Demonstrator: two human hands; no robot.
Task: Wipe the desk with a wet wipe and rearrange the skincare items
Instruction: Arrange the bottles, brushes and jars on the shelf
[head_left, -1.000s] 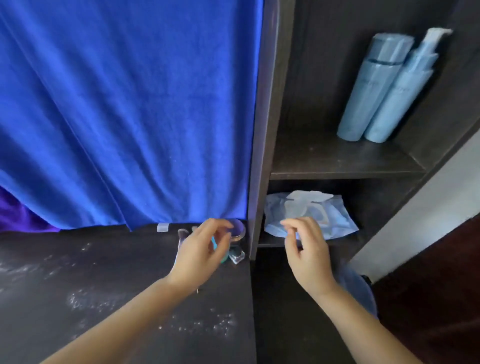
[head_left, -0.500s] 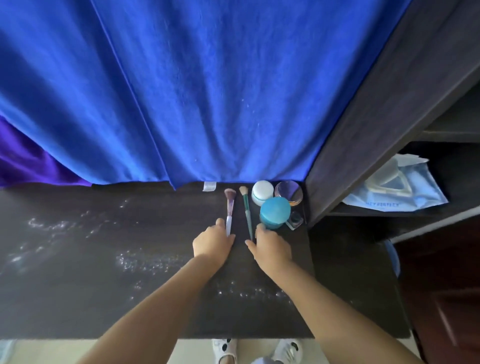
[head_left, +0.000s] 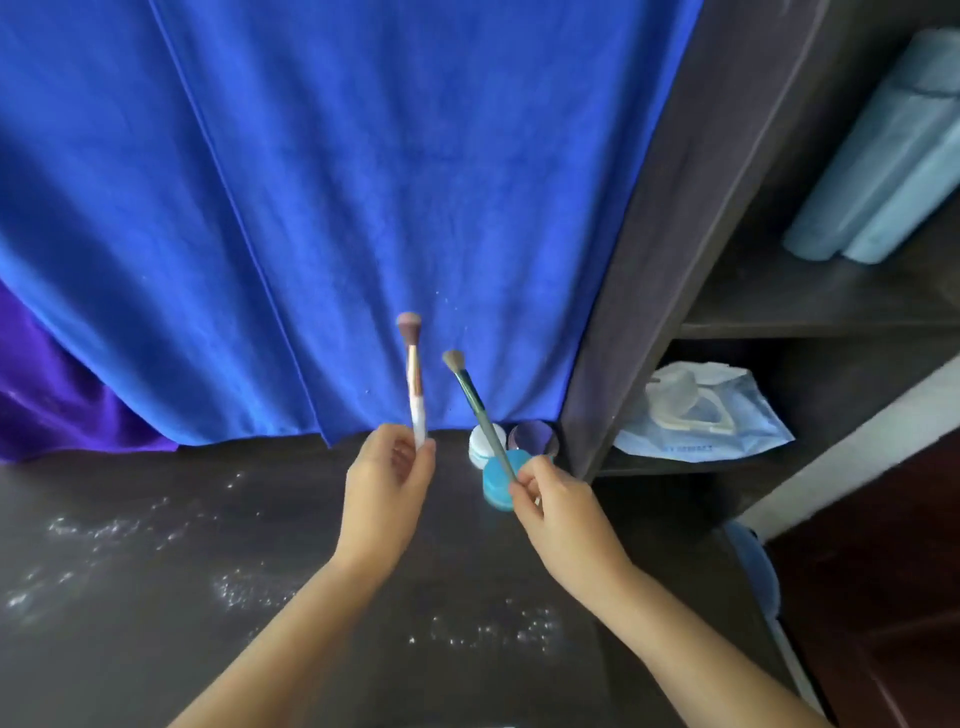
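Two makeup brushes held upright above the desk (head_left: 156, 597)

A white-handled brush (head_left: 414, 382) is pinched by the left hand (head_left: 387, 496) and a green-handled brush (head_left: 475, 402) by the right hand (head_left: 558, 512). Three jars (head_left: 501, 475) are clustered at the back corner; two pale blue bottles (head_left: 883, 166) and one wipes pack (head_left: 711, 415) are shelved.

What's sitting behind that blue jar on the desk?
Behind the blue jar stand a white jar and a clear purple-tinted jar, close against the blue curtain. The right hand and its green brush cover part of the jars.
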